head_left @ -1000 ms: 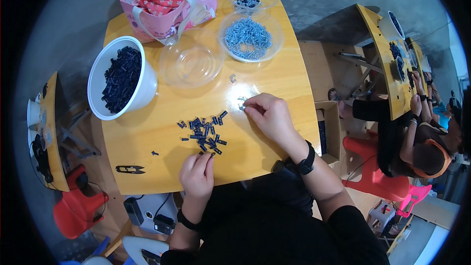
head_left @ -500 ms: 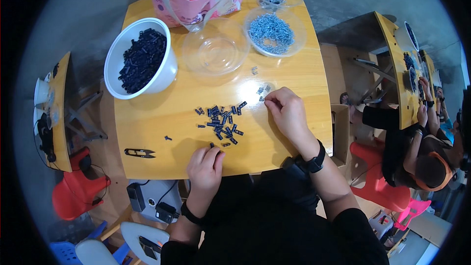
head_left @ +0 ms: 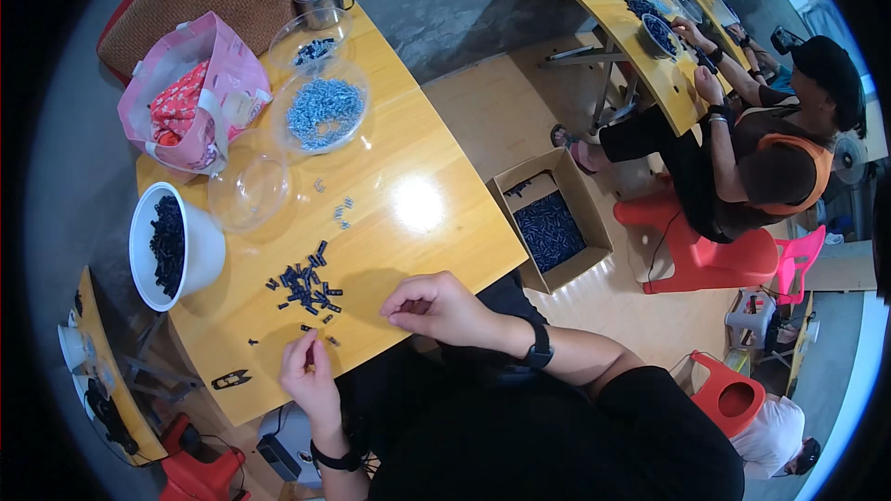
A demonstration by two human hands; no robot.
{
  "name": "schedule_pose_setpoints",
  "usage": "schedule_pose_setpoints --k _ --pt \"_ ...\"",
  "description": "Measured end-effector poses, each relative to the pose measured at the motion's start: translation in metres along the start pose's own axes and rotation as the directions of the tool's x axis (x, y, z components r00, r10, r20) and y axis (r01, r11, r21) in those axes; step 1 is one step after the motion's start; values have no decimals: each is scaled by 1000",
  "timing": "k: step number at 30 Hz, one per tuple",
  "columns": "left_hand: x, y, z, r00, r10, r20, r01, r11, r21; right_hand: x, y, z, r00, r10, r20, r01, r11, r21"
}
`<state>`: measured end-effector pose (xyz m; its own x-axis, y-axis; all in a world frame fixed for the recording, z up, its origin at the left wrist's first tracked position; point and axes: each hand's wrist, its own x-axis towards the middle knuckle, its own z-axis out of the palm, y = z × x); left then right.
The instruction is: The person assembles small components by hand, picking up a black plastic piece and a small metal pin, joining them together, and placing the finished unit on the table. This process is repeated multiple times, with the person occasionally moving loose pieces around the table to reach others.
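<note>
A white tub (head_left: 206, 246) on the table (head_left: 455, 195) holds a black heap (head_left: 168, 246). Behind it, one clear bowl (head_left: 363, 122) holds silvery bits (head_left: 325, 113); a pink bag (head_left: 232, 63) holds red cloth (head_left: 179, 102). Beyond the right edge, a cardboard box (head_left: 594, 258) holds dark parts (head_left: 550, 230). Small black pieces (head_left: 299, 291) lie piled ahead of the hands. The left hand (head_left: 313, 382) is half curled over the front edge, the right hand (head_left: 444, 309) narrowly pinched; whether either holds anything, I cannot tell. Open wood runs between the pile and the right edge.
</note>
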<state>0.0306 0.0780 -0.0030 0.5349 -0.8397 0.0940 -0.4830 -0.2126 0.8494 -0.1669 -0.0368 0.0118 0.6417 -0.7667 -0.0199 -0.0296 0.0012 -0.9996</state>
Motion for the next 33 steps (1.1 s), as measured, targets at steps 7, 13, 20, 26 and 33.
schedule_pose_setpoints --k 7,13,20,26,33 --pt "1 -7 25 936 349 41 -323 809 492 -10 23 -13 977 148 -153 -124 979 159" --pt "-16 -2 20 966 255 -44 -224 909 353 -32 26 -35 942 1 -336 51 988 146" --pt "-66 19 18 956 291 -29 -279 938 208 -76 21 -91 880 179 -440 -46 954 295" --pt "-79 15 56 772 281 570 -513 806 297 -103 30 -94 836 214 -506 -94 963 253" --pt "-80 -3 95 643 143 753 -653 616 441 -112 33 -72 886 231 -402 -90 936 340"
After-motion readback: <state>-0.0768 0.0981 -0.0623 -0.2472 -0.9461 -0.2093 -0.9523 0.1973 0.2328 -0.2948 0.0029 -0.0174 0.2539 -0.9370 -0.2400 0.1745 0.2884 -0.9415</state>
